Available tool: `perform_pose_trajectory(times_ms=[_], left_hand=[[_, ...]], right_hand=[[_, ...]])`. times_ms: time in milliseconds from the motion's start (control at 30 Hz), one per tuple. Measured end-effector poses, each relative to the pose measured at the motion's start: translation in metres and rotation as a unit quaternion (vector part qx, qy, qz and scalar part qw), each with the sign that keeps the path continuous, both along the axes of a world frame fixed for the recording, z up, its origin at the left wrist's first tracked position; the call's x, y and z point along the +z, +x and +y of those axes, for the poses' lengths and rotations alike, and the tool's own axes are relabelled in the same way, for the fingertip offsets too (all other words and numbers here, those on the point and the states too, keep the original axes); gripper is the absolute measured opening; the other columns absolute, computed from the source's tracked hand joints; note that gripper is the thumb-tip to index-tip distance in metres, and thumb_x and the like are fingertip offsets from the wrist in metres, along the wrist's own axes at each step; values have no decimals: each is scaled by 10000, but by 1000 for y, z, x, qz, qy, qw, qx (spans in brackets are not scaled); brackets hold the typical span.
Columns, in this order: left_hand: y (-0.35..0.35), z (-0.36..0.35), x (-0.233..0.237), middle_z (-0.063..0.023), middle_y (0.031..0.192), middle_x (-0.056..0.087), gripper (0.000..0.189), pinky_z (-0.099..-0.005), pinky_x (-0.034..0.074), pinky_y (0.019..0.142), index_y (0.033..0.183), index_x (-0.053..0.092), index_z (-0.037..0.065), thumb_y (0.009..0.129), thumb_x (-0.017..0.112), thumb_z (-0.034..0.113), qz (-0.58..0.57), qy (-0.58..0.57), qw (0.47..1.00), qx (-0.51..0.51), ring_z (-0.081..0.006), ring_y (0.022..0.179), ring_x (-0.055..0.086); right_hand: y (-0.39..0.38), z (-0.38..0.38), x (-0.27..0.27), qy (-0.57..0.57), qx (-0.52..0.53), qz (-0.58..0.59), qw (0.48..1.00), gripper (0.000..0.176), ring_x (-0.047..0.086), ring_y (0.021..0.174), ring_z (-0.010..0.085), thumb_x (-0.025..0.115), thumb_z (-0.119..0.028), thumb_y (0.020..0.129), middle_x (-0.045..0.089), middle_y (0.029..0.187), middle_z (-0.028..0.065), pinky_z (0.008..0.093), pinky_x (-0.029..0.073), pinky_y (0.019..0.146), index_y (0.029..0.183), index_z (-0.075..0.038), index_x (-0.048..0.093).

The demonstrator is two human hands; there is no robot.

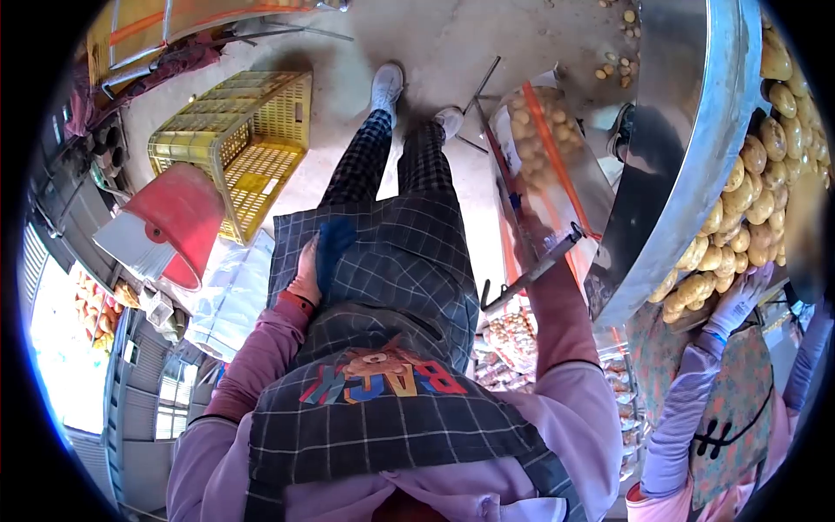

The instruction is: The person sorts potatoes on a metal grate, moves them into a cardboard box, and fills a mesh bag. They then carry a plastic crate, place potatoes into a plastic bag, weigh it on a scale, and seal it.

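Observation:
My left hand hangs in front of the dark checked apron. It appears to wear a glove, pink along the edge and dark blue over the fingers, which look loosely stretched out with nothing between them. My right arm reaches forward to a metal stand. The right hand is beside the stand's bar, blurred and partly hidden, so its grip does not show. At the stand is a clear plastic bag with orange stripes, with potatoes inside its far end.
On the right a metal-edged sorting table carries many potatoes. A co-worker's gloved hand touches them. To the left stand a yellow crate and a red plastic container. Loose potatoes lie on the floor.

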State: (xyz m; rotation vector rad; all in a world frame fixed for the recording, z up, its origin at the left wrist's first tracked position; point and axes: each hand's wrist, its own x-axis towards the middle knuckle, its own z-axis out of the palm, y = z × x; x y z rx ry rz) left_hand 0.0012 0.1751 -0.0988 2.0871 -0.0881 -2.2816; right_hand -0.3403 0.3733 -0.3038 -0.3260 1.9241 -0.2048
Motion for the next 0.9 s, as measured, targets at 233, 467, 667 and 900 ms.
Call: perform_pose_trajectory(times_ms=[233,467,667,900], left_hand=[[13,-6,-13,-210,1344,495,582,-406,356,1075,1353,410,-59,993,437,397,37,-24,999,-23,-322,1225,497],[1,-25,-10,-212,1333,494,559,-433,373,1050,1333,426,-48,994,433,396,90,-11,995,-42,-360,1187,512],[-52,-128,-28,-163,1347,495,533,-419,373,1030,1361,428,19,992,421,403,355,-42,923,-144,-296,1168,510],[-182,-262,98,-156,1414,432,579,-404,320,1086,1416,378,42,989,437,428,221,-216,943,-121,-279,1294,429]], right_hand=[[-1,-20,-15,-13,-31,2,999,262,592,886,224,551,-246,919,636,940,134,340,465,743,982,-9,642],[-8,27,59,-69,-70,-35,995,252,599,857,209,549,-247,923,640,911,123,336,470,706,950,-19,654],[-16,50,218,-76,-90,7,993,247,646,827,158,583,-101,838,711,892,90,293,489,791,1031,4,695],[23,-53,377,-227,-477,315,788,378,574,1151,236,518,-94,919,607,1246,155,330,420,988,1281,13,545]])
